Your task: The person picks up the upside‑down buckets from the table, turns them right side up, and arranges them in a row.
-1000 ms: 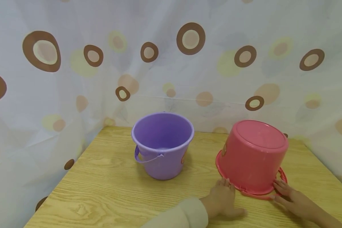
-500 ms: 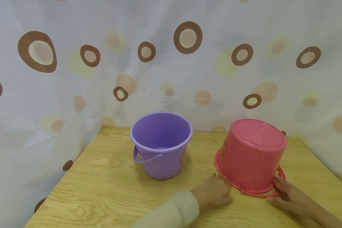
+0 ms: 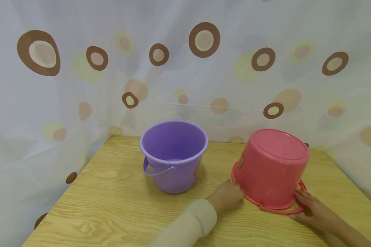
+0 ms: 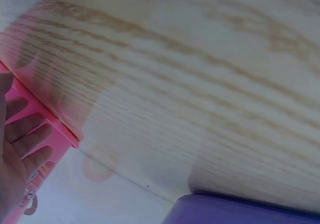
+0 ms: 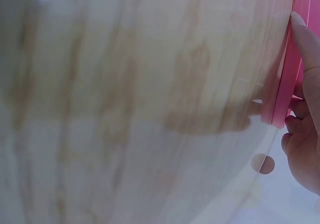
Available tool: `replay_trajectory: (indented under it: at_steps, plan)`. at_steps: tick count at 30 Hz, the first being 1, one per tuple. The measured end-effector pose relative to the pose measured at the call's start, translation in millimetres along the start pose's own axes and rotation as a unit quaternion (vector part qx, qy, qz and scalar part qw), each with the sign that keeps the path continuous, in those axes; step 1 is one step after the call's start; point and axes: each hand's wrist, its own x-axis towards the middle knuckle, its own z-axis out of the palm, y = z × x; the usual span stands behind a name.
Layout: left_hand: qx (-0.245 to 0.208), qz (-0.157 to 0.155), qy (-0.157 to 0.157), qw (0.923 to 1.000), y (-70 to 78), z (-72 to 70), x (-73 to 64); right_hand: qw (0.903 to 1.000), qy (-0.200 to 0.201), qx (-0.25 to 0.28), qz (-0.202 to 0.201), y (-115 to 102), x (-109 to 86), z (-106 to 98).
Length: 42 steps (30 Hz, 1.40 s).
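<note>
An upside-down pink bucket [image 3: 272, 171] stands at the right of the table, tilted, its handle [image 3: 281, 211] lying along the near rim. My left hand [image 3: 227, 195] is at the rim's left front; in the left wrist view its loosely bent, spread fingers [image 4: 31, 134] overlap the bucket's side just past the rim. At the near right, my right hand [image 3: 318, 212] holds the rim and handle, the thumb [image 5: 302, 34] on the near side and the other fingers curled behind, partly hidden. A purple bucket [image 3: 173, 157] stands upright to the left, mouth up, handle hanging down.
The wooden table [image 3: 111, 199] carries both buckets, with bare wood between them and in front of the purple one. A white curtain [image 3: 179, 79] with brown and yellow rings hangs along the table's back and sides.
My left hand has shifted left and away from me along the bucket's rim, its fingers more bent than before. The right hand and both buckets hold about the same places.
</note>
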Motion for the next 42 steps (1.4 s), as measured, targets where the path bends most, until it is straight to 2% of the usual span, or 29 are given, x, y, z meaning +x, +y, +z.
replay_trajectory:
  at_steps: [5, 8, 10, 17, 24, 31, 37, 42]
  plan:
    - [0.059, 0.010, 0.029, 0.9978, 2.4, -1.2, 2.8, 0.9996, -0.009, -0.023, 0.011, -1.6, 3.2, -4.0]
    - [0.069, 0.015, 0.039, 0.9967, 4.2, -0.8, 5.2, 0.9992, -0.015, -0.037, 0.010, -3.6, 5.4, -7.2]
    - [0.071, 0.021, 0.041, 0.9965, 6.0, -0.7, 6.8, 0.9986, -0.011, -0.051, 0.000, -6.0, 6.4, -8.9]
    - [0.081, 0.036, 0.041, 0.9952, 13.3, -1.7, 10.2, 0.9906, 0.044, -0.116, -0.058, -12.5, 7.2, -8.6]
    - [0.112, 0.041, 0.051, 0.9916, 16.7, -2.3, 10.7, 0.9880, 0.055, -0.121, -0.079, -14.7, 6.3, -7.8]
    - [0.108, 0.054, 0.061, 0.9908, 16.2, -0.8, 12.2, 0.9861, 0.065, -0.129, -0.083, -16.8, 3.7, -7.1]
    - [0.123, 0.067, 0.078, 0.9871, 15.9, -2.1, 10.8, 0.9853, 0.062, -0.136, -0.082, -19.5, 2.3, -7.6]
    - [0.096, 0.051, 0.063, 0.9921, 16.5, -5.0, 10.6, 0.9833, 0.074, -0.142, -0.087, -20.3, 2.6, -9.4]
